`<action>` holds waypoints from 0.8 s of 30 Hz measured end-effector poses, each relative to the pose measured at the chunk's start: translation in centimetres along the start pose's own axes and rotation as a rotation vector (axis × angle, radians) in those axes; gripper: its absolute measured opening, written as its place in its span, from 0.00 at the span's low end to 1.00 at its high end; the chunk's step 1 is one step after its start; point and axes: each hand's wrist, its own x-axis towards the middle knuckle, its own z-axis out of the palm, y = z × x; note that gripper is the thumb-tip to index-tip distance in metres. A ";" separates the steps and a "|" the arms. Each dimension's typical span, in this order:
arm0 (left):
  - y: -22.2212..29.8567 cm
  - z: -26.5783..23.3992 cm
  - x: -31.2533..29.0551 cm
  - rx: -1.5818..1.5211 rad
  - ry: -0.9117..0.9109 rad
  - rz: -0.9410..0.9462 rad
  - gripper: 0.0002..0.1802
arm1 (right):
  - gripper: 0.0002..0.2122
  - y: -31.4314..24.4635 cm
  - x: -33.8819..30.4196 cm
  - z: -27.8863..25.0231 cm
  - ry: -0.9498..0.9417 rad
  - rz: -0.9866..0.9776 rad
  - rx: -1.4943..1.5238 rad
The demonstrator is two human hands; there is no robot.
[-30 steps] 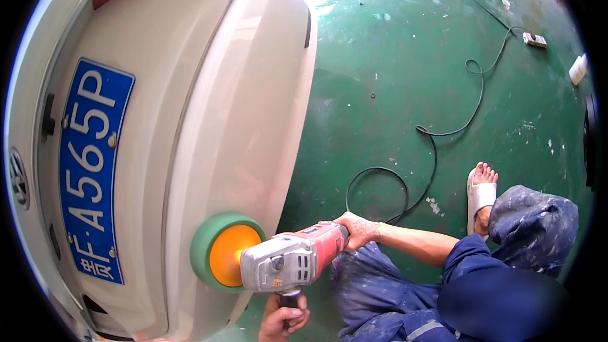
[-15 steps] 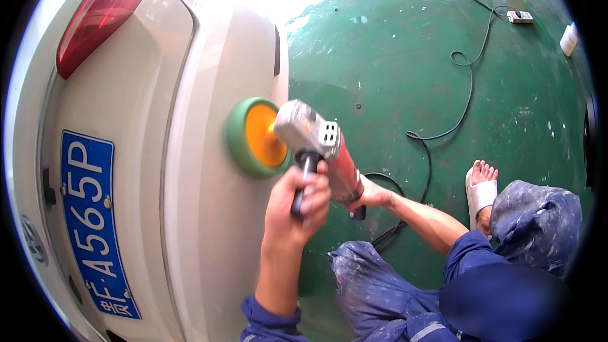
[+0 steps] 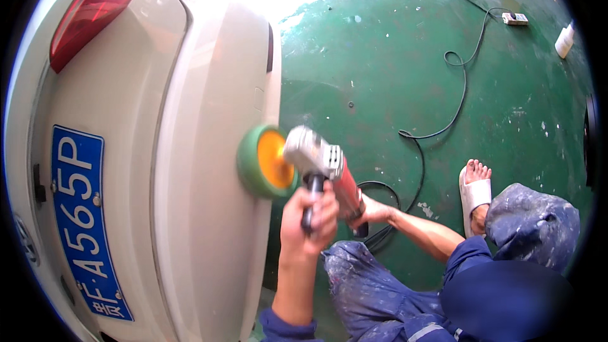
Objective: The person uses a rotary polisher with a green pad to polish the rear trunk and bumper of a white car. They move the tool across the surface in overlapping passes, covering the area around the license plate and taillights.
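Note:
A red and silver power polisher (image 3: 326,168) is held between my two hands. My left hand (image 3: 309,218) is wrapped round its black side handle, close behind the silver head. Farther back, my right hand (image 3: 373,210) grips the rear of the red body; some of its fingers are hidden. A green foam pad (image 3: 250,161) with an orange-yellow backing, a little blurred, sits on the polisher's head. Its green side lies against the light-coloured rear bumper (image 3: 212,171) of a car, near the bumper's right-hand edge.
Over the green floor (image 3: 380,82) a dark cable (image 3: 461,98) winds in loops from near my right hand up to a white socket block (image 3: 515,19). A white bottle (image 3: 564,41) stands at the far right. The car's blue number plate (image 3: 88,215) and red tail light (image 3: 95,9) are at left.
The polisher and its pad have shifted toward me and slightly right along the bumper, both hands still gripping. The whole view has moved a little too.

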 end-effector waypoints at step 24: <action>7.0 -0.5 10.1 0.009 -0.281 -0.152 0.13 | 0.13 -14.5 0.4 -12.8 0.338 -0.016 -0.829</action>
